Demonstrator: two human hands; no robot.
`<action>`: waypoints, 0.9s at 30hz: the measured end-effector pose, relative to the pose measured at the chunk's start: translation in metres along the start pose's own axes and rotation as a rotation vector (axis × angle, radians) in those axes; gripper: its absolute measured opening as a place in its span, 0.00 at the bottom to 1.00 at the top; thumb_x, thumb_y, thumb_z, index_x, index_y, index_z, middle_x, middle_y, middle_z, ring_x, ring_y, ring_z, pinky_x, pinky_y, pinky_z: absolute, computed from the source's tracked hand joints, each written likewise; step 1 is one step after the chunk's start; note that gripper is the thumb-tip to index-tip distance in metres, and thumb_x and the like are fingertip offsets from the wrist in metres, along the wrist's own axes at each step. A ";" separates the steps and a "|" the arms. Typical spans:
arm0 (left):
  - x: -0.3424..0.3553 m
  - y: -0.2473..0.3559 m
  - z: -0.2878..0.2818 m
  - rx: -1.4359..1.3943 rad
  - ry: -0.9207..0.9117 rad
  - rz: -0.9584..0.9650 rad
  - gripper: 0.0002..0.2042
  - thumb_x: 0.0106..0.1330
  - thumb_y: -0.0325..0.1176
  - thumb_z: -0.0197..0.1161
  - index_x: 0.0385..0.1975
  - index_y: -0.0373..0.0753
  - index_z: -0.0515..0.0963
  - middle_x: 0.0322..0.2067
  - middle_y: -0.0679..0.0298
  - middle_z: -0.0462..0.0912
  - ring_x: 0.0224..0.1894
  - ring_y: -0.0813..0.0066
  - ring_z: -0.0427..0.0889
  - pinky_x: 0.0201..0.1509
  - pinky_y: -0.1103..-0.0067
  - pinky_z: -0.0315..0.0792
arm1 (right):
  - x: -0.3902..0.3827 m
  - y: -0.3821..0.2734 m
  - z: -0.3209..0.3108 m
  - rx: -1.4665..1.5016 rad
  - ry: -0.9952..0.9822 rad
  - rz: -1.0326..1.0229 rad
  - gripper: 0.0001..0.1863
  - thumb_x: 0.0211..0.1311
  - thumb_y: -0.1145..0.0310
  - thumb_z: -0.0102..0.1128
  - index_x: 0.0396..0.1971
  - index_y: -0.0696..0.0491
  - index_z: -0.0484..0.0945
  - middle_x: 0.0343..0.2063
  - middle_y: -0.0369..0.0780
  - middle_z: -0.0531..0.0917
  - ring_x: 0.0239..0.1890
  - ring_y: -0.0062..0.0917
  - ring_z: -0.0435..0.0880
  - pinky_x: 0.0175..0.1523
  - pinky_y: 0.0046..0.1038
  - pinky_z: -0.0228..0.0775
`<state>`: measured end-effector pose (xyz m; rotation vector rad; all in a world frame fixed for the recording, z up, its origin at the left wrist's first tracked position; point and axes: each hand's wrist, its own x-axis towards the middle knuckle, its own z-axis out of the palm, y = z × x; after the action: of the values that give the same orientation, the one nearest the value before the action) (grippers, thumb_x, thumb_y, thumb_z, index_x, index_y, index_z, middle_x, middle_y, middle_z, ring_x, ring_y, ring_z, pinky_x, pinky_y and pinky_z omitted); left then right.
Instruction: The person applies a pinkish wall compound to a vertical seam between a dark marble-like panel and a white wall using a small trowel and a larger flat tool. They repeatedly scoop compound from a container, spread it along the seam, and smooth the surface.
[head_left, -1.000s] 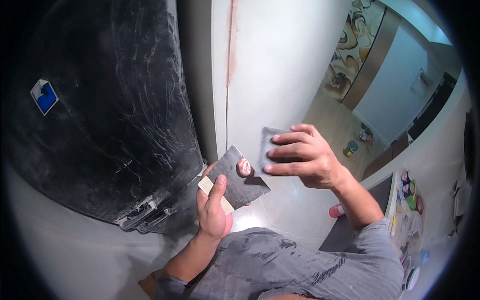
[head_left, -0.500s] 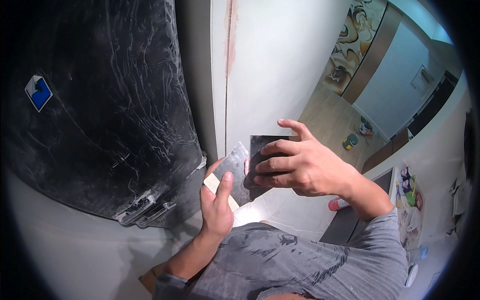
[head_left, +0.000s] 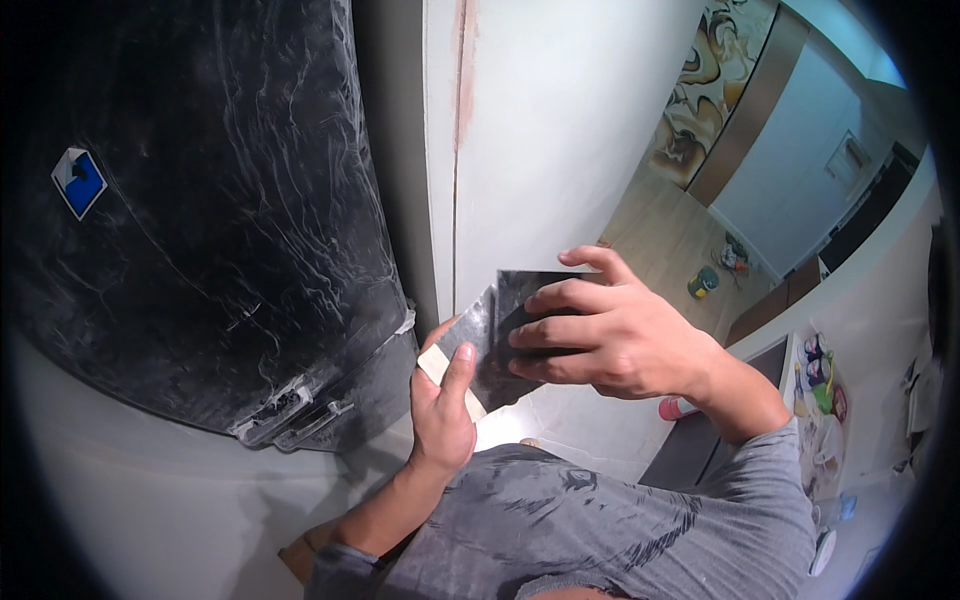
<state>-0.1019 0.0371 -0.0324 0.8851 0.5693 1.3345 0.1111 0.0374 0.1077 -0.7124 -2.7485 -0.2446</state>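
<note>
Grey plate [head_left: 466, 330], held tight by the left hand [head_left: 440, 428], was partly hidden behind the dark plate [head_left: 513, 300] that the right hand [head_left: 630, 345] held, with floor [head_left: 645, 225] showing past its edge.

Through my remote feed, I read this as a home interior under renovation: a dust-smeared dark panel [head_left: 220, 190], reddish seam [head_left: 461, 95] in a white wall [head_left: 560, 120], swirl-patterned panel [head_left: 698, 115], bucket [head_left: 703, 282] on wood-look floor [head_left: 645, 225].
</note>
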 end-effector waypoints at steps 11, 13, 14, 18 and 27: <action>0.000 -0.006 -0.007 -0.006 0.004 -0.034 0.20 0.84 0.32 0.53 0.68 0.27 0.69 0.56 0.57 0.82 0.57 0.74 0.80 0.66 0.73 0.73 | 0.000 0.002 0.007 0.061 -0.005 0.015 0.16 0.56 0.68 0.66 0.46 0.43 0.91 0.46 0.28 0.85 0.53 0.26 0.81 0.70 0.50 0.68; 0.002 -0.008 -0.008 -0.036 -0.014 -0.022 0.20 0.84 0.31 0.53 0.68 0.27 0.69 0.55 0.57 0.82 0.57 0.74 0.80 0.65 0.74 0.73 | -0.001 0.004 0.009 0.097 -0.115 0.043 0.20 0.50 0.71 0.69 0.46 0.43 0.90 0.51 0.27 0.86 0.55 0.27 0.82 0.69 0.51 0.67; 0.002 -0.010 -0.007 0.016 -0.001 -0.037 0.20 0.84 0.31 0.54 0.68 0.27 0.69 0.55 0.57 0.82 0.57 0.74 0.80 0.65 0.74 0.73 | -0.003 0.006 0.010 0.087 -0.104 0.046 0.21 0.50 0.71 0.69 0.47 0.44 0.90 0.52 0.28 0.86 0.56 0.29 0.81 0.70 0.52 0.68; 0.005 -0.007 -0.003 0.040 -0.019 -0.070 0.20 0.84 0.32 0.53 0.69 0.28 0.69 0.56 0.56 0.82 0.58 0.72 0.80 0.66 0.73 0.73 | -0.016 0.010 0.014 0.098 -0.013 0.024 0.21 0.50 0.72 0.69 0.48 0.44 0.90 0.52 0.30 0.86 0.57 0.30 0.81 0.69 0.52 0.69; 0.011 0.008 0.009 -0.446 -0.077 -0.283 0.20 0.84 0.44 0.53 0.69 0.44 0.72 0.58 0.65 0.83 0.57 0.71 0.84 0.58 0.68 0.81 | -0.030 -0.008 0.080 0.390 0.599 0.108 0.26 0.61 0.79 0.72 0.60 0.44 0.85 0.62 0.45 0.82 0.63 0.47 0.82 0.65 0.48 0.78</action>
<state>-0.0973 0.0456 -0.0194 0.4674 0.3040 1.1030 0.1132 0.0359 0.0223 -0.5625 -2.0932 0.0923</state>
